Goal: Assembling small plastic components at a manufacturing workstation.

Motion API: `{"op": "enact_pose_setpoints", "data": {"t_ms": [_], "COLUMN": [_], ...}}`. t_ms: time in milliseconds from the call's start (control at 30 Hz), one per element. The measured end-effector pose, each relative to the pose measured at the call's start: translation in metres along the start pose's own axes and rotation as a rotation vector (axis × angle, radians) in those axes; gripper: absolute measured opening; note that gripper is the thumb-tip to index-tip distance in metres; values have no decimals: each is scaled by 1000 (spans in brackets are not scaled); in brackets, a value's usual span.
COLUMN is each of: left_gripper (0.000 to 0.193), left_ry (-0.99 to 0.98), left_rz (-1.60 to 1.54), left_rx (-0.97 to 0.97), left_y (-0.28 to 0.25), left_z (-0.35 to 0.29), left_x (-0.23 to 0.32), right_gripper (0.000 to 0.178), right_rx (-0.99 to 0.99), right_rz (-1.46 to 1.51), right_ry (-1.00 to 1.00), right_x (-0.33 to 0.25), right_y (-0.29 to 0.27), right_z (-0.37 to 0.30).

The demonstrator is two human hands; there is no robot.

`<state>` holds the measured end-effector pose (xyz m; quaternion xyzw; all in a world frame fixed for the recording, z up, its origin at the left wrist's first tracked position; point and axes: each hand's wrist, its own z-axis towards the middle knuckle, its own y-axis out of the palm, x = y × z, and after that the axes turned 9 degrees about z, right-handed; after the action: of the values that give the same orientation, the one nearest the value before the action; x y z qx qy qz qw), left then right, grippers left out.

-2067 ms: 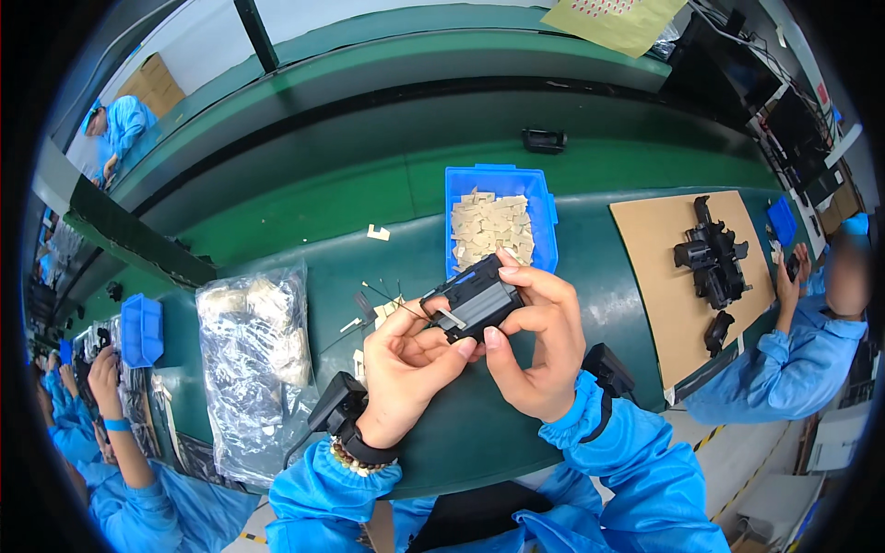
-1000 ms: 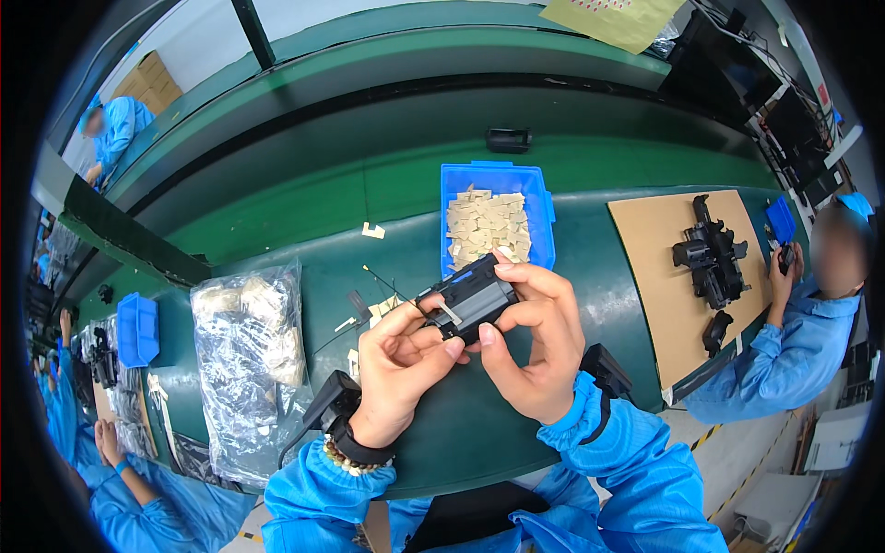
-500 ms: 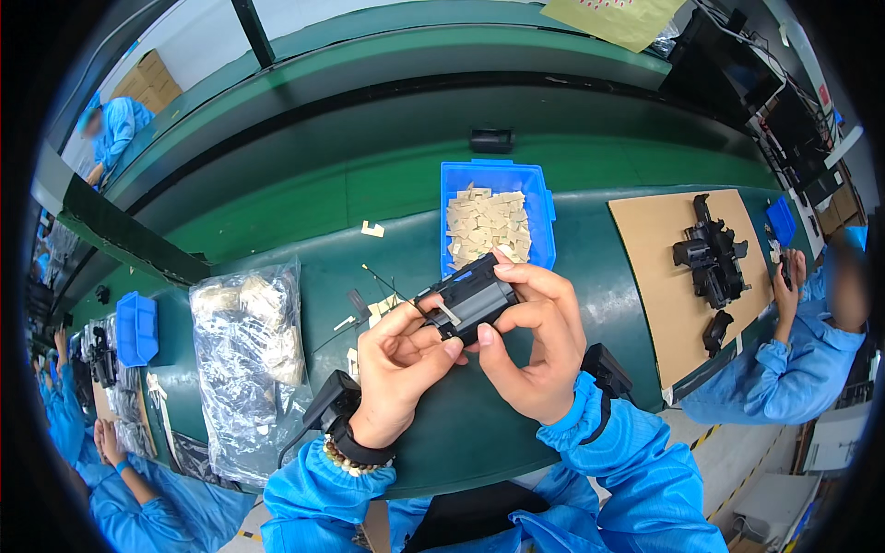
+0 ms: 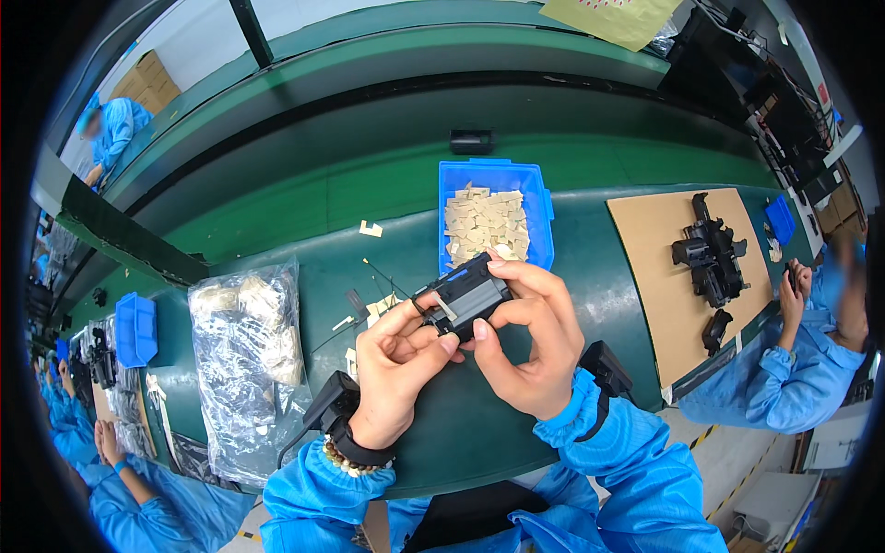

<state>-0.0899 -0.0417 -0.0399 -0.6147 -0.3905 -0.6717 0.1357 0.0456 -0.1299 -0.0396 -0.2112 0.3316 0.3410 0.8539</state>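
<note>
Both my hands hold a small black plastic part point(image 4: 466, 297) above the green table point(image 4: 590, 313). My left hand point(image 4: 398, 364) grips its near left end with thumb and fingers. My right hand point(image 4: 527, 336) wraps its right side, fingertips on the top edge and thumb pressing underneath. A pale tan strip lies across the part's top face. Just beyond it stands a blue bin point(image 4: 539, 226) filled with several tan flat pieces point(image 4: 486, 224).
A clear plastic bag point(image 4: 247, 355) of parts lies at the left. Loose tan scraps point(image 4: 371, 229) lie on the table. A black part point(image 4: 471, 141) rides the far conveyor. A person in blue at the right works beside a cardboard sheet point(image 4: 645, 267) with black parts point(image 4: 710, 258). Another blue bin point(image 4: 136, 329) sits far left.
The black part on the far conveyor has drifted leftward. My hands keep the same hold on the black part, shifting only slightly.
</note>
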Motion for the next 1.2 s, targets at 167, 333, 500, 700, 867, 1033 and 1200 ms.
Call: {"op": "enact_pose_setpoints", "data": {"t_ms": [167,333,500,700,867,1033,1200], "left_gripper": [44,44,43,43,44,44,43], "left_ry": [-33,-52,-56,-64,-61,-56,-60], "left_rz": [-9,-15,-5,-8,-16,-22,-28], "left_rx": [24,36,49,51,44,28,38], "left_y": [2,4,4,3,3,3,3], "left_z": [0,-1,-1,-1,-2,-2,-2], "left_x": [1,1,0,-1,0,-1,0], "right_gripper": [11,11,11,11,10,10,11], "right_rx": [4,-2,-8,-16,-34,-23,-40], "right_rz": [-80,-124,-143,-161,-190,-173,-208], "right_ry": [-28,-55,-73,-74,-95,-101,-99], "right_x": [4,4,5,3,1,4,2], "right_y": [1,2,2,2,1,2,1], "right_z": [-2,-1,-1,0,2,0,1]}}
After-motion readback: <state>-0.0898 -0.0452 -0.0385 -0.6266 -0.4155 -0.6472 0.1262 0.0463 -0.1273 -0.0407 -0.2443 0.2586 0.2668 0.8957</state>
